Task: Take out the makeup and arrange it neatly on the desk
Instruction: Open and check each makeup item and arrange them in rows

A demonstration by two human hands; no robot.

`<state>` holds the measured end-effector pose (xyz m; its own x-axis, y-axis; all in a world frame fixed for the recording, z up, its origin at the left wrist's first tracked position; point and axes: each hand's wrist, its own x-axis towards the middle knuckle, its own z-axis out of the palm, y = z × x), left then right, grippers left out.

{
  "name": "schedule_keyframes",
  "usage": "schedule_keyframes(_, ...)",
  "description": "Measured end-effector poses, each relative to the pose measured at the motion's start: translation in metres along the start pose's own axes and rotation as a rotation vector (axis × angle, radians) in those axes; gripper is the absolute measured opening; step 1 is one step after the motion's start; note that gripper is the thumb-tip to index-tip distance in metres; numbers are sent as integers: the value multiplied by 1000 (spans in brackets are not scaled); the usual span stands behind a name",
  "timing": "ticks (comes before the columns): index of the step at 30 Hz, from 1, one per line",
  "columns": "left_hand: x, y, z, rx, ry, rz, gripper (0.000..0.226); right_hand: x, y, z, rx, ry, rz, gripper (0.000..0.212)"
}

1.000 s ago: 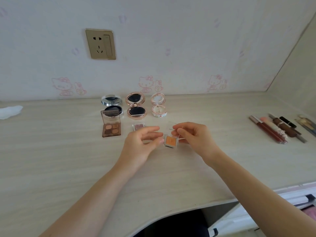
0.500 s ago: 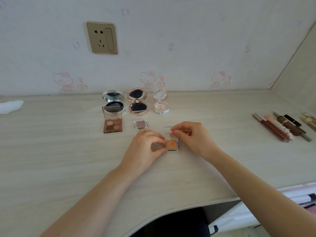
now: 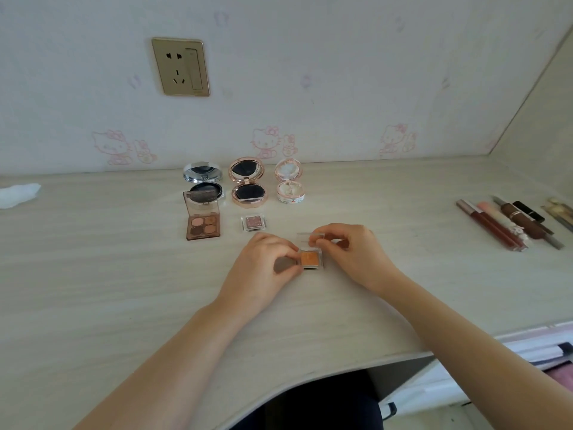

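From the head view I see a pale wood-grain desk with a curved front edge, running back to a white wall printed with faint pink cartoon cats. A gold wall socket sits high on that wall, and a second wall closes the corner on the right.

At the far left edge lies a crumpled white tissue. Along the back stand three open round compacts: a silver mirrored compact, a rose-gold compact and a small white floral compact. In front of the silver one is an open brown four-pan eyeshadow palette, and beside it, in front of the rose-gold one, a small clear square pot of pink glitter shadow. Well apart on the right lies a row of lip glosses and lipstick tubes. Nothing stands between my hands and these.

The small clear square case of orange eyeshadow rests on the desk between my hands, its transparent lid raised. My left hand pinches the case's left side with curled fingers; my right hand grips the lid's upper edge with its fingertips.
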<state>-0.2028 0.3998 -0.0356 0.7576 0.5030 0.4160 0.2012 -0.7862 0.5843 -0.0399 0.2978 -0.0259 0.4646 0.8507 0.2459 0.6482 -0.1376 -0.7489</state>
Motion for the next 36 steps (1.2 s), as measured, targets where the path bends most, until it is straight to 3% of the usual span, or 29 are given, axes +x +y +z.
schedule_keyframes(4,0,0,1,2,-3,1,13,-4,-1,1,-19,15,47,18)
schedule_keyframes(7,0,0,1,4,-2,1,13,-13,-5,1,-48,42,111,33)
schedule_keyframes(12,-1,0,2,7,11,13,14,-36,-7,6,-258,57,83,47)
schedule_keyframes(16,-2,1,2,20,19,22,15,-46,-5,9,-442,51,-12,38)
schedule_keyframes(23,2,5,4,142,-26,0,15,-35,1,8,-489,37,-69,28)
schedule_keyframes(31,35,-5,6,278,-102,-22,22,1,0,12,-485,32,-32,22)
schedule_keyframes(36,43,-10,15,271,-54,-47,26,19,0,14,-513,16,-11,23)
